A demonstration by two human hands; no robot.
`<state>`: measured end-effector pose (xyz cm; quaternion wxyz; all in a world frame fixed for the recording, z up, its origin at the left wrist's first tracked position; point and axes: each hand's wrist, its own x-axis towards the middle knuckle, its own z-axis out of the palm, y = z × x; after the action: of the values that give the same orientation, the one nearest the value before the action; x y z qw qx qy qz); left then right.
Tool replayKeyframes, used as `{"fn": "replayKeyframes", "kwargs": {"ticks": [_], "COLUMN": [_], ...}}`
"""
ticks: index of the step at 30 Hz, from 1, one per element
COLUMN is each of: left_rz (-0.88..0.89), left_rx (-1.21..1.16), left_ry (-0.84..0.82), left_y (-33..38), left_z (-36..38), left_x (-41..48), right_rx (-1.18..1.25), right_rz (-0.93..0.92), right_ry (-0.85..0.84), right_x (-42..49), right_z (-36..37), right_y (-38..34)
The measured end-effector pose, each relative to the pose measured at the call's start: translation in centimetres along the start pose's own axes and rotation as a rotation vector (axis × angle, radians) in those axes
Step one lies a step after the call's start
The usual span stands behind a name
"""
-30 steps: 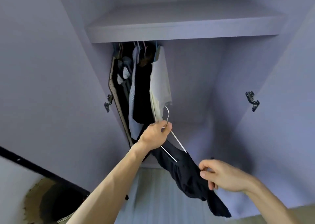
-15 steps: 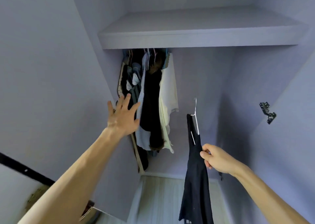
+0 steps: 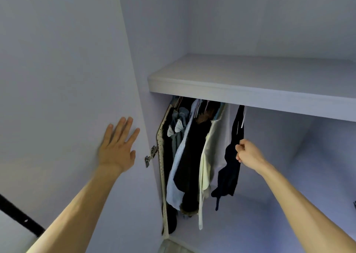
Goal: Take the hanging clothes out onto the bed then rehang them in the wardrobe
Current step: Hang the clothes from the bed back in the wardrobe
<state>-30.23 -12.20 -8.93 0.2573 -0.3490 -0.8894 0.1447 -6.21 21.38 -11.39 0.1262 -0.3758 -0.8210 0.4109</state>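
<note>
Lilac wardrobe door on the left carries the left hand, pressed flat, fingers spread. Next come the hung clothes; beside them the right hand pinches the black garment. Its hook hides behind the shelf: released unseated, it could drop.

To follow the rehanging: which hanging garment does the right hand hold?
The dark garment, rightmost in the row; the right hand pinches it, no other.

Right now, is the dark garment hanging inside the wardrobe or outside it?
Inside. The dark garment hangs under the shelf, right of the other clothes; the right hand grips it. Its hook is hidden.
</note>
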Motion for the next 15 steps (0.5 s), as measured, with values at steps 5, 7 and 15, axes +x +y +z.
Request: {"fn": "replayKeyframes", "kwargs": {"ticks": [5,7,15], "left_rz": [0.036,0.028,-0.058], "left_rx": [-0.001,0.015,0.042], "left_ry": [0.133,0.178,0.153], "left_y": [-0.5,-0.3,0.8], "left_z": [1.4,1.9,2.8], "left_x": [0.2,0.3,0.8], "right_rx": [-0.043,-0.064,-0.278], "right_rz": [-0.022,-0.015,-0.059], "right_ry": [0.035,0.04,-0.048], "right_x": [6.3,8.2,11.5], "right_z": [-0.8,-0.5,2.9], "right_y": [-1.1,-1.1,0.5]}}
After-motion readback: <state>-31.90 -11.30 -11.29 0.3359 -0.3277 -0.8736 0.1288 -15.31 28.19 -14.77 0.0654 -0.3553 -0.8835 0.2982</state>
